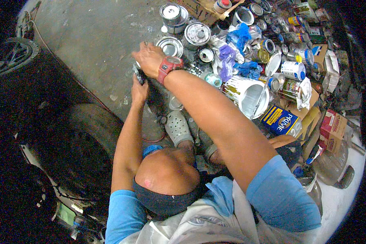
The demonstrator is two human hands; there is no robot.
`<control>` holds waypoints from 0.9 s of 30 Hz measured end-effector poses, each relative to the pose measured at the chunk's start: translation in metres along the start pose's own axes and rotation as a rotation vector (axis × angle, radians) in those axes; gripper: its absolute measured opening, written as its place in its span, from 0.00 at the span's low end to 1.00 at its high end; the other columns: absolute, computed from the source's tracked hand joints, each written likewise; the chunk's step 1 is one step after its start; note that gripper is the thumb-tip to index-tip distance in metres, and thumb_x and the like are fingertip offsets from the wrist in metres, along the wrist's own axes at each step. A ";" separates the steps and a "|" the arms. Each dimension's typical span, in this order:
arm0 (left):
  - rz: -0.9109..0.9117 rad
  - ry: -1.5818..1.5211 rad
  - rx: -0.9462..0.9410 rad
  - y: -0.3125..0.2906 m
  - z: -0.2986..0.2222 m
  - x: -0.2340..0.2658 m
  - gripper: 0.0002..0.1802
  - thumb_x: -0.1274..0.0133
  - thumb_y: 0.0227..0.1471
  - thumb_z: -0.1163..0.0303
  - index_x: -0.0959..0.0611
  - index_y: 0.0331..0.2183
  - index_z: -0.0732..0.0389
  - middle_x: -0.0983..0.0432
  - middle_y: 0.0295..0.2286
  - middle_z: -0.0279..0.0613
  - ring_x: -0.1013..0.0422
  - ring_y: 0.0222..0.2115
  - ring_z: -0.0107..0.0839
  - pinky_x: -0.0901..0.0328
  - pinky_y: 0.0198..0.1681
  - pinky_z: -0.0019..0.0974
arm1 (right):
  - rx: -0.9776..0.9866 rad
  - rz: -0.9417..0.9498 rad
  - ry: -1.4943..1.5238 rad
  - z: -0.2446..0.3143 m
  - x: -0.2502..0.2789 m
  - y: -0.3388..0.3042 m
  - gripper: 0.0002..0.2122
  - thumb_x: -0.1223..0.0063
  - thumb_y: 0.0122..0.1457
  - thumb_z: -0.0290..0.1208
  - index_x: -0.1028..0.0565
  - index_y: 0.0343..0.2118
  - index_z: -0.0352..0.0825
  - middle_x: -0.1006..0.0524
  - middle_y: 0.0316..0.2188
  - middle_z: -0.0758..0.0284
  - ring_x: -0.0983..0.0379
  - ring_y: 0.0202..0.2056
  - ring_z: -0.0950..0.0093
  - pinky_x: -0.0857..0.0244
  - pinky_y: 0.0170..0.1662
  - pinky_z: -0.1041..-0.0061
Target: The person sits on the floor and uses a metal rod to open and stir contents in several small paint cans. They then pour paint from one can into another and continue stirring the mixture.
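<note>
My left hand [139, 90] is closed around a small dark grey, metal-looking object [138, 74], whose exact kind I cannot make out. Just above it, my right hand [150, 59] bends its fingers down over the object's upper end, where a bit of white shows. Most of those fingertips are hidden. On my right wrist is a red watch [169, 67]. Right beside that hand, on the floor, stands an open metal can [170, 47] with a shiny rim. My light clog [177, 127] rests on the floor below the hands.
Paint-smeared cans [197, 34] and a white bucket lying tilted [254, 99] crowd the right side. Crumpled blue and purple gloves [227, 59] lie among them. A blue and yellow container [281, 121] is nearer me. At left are a tyre [16, 57] and a hose [83, 86].
</note>
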State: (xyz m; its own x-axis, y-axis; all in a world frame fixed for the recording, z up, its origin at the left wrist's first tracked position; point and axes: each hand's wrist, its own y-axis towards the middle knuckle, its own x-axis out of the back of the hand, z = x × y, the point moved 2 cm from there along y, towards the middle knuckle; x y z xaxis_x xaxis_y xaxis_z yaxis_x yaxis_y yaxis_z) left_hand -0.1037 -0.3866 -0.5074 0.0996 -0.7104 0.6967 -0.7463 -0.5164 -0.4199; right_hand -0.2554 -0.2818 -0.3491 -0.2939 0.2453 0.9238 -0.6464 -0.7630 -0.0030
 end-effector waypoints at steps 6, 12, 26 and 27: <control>-0.033 0.024 -0.023 -0.015 -0.007 0.013 0.43 0.45 0.58 0.58 0.42 0.69 0.59 0.23 0.50 0.67 0.26 0.51 0.62 0.33 0.55 0.54 | 0.089 -0.554 0.377 -0.063 0.048 -0.040 0.31 0.23 0.45 0.36 0.24 0.54 0.37 0.25 0.54 0.62 0.25 0.50 0.62 0.27 0.51 0.62; 0.058 -0.105 0.013 -0.043 -0.030 0.043 0.34 0.46 0.60 0.59 0.33 0.64 0.62 0.19 0.44 0.64 0.22 0.46 0.59 0.31 0.50 0.53 | -0.459 -0.651 0.682 -0.167 0.043 -0.071 0.44 0.21 0.47 0.33 0.39 0.65 0.34 0.29 0.56 0.54 0.25 0.54 0.64 0.28 0.58 0.65; 0.123 -0.250 0.027 -0.117 -0.072 0.093 0.29 0.47 0.62 0.71 0.31 0.63 0.62 0.18 0.43 0.54 0.18 0.40 0.42 0.28 0.45 0.42 | -0.469 -0.449 0.290 -0.185 0.024 -0.086 0.44 0.23 0.43 0.34 0.37 0.63 0.34 0.32 0.59 0.52 0.36 0.61 0.51 0.39 0.66 0.59; 0.151 -0.306 0.018 -0.123 -0.073 0.096 0.29 0.48 0.61 0.73 0.31 0.63 0.62 0.18 0.43 0.54 0.18 0.38 0.41 0.28 0.45 0.42 | -0.485 -0.416 0.293 -0.184 0.028 -0.085 0.45 0.23 0.43 0.35 0.39 0.64 0.34 0.34 0.59 0.49 0.39 0.63 0.50 0.39 0.66 0.58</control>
State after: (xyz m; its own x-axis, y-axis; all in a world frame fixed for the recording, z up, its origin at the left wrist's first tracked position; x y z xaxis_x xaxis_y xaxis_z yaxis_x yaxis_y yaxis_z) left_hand -0.0500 -0.3562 -0.3468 0.1833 -0.8888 0.4201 -0.7561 -0.4006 -0.5175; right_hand -0.3384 -0.1002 -0.3938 -0.0873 0.6623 0.7441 -0.9676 -0.2341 0.0948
